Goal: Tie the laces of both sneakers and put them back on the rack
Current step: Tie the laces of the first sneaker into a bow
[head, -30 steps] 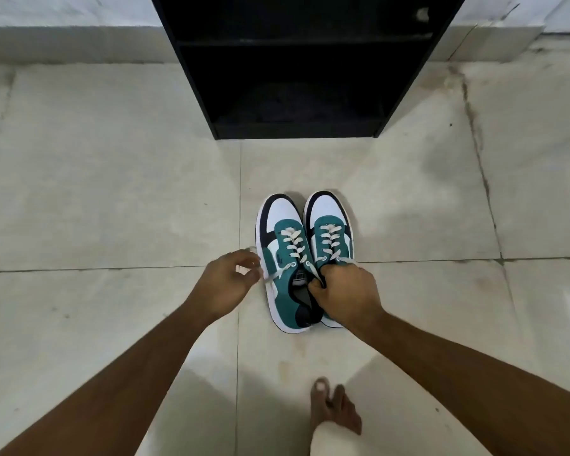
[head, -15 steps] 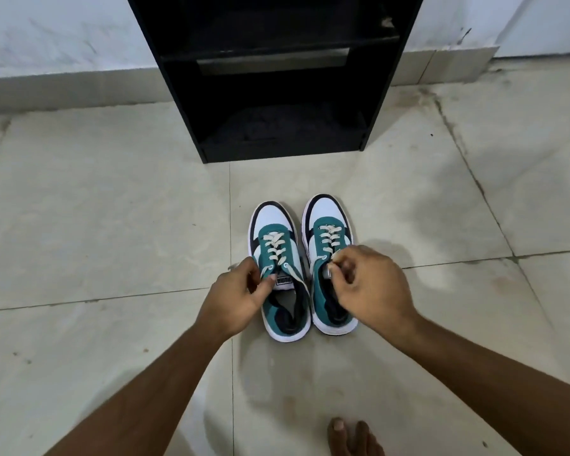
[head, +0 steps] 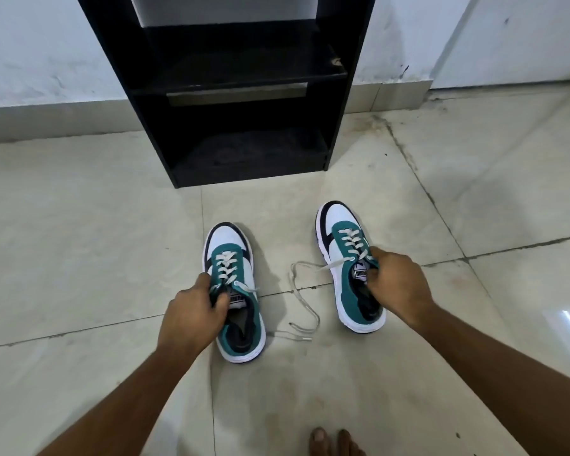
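Two teal, white and black sneakers stand on the tiled floor, toes toward a black rack [head: 231,93]. My left hand [head: 191,314] grips the left sneaker [head: 236,291] at its tongue and collar. My right hand [head: 397,284] grips the right sneaker [head: 346,255] at its tongue and collar. The two shoes stand about a shoe's width apart. A loose white lace [head: 301,301] trails from the right sneaker across the floor between them. The left sneaker's lace end [head: 290,336] lies beside its heel, untied.
The rack stands against a white wall, with two open dark shelves facing me, the lower one just above the floor. My bare toes [head: 333,441] show at the bottom edge. Beige floor tiles [head: 79,241] spread to both sides.
The sneakers stood side by side and touching; now they are apart, the right one moved to the right. Both hands went from the laces to gripping the collars. The view tilted up toward the rack.
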